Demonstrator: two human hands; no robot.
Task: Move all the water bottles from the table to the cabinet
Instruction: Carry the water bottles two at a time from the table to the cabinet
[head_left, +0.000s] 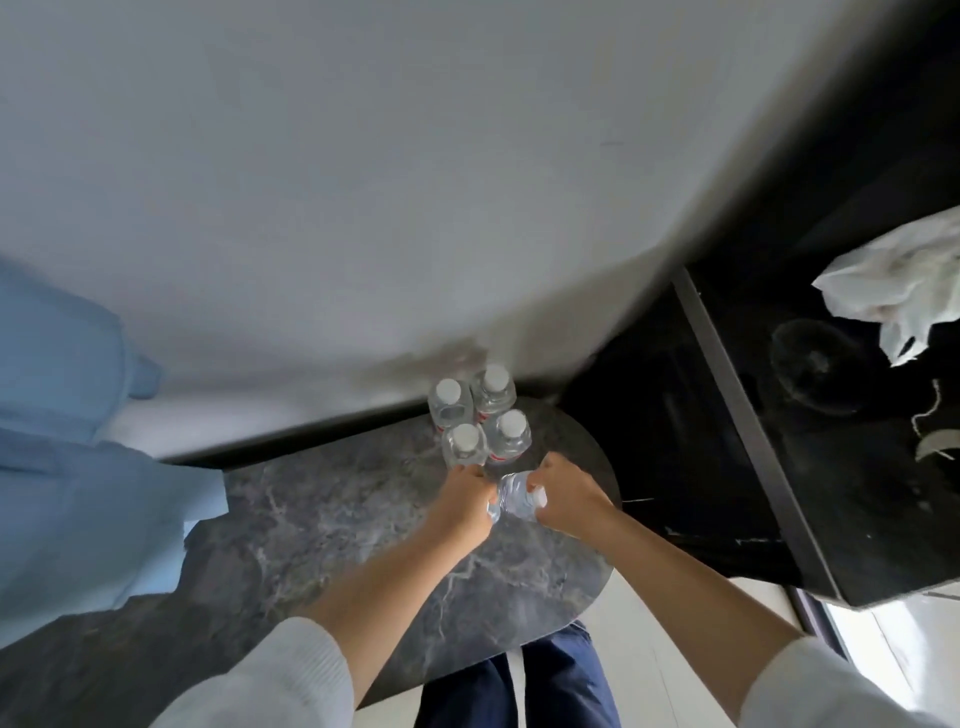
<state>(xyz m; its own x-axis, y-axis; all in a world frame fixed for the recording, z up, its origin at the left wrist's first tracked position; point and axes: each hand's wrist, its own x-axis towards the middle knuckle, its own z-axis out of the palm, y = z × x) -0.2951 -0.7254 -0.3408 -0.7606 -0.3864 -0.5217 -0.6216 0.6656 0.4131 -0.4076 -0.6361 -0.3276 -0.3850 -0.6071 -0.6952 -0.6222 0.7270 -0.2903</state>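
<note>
We pinch one tilted bottle (514, 496) between left hand (467, 491) and right hand (563, 493) mid-frame, four bottles (480, 421) waiting on the tabletop (332, 519), none visibly in the cabinet (727, 415) yet.

Both yr bare forearms reach fwd and converge near the middle, pale knit sleeves pushed back toward the elbows. Yr left hand (470, 488) is curled, knuckles up, fingers closed at the lower end of a small clear plastic water bottle (515, 496) lying tilted between yr hands. Yr right hand (563, 491) is fisted round the bottle's other end, wrist bent slightly inward. Hands sit just beside each other, not touching.
</note>
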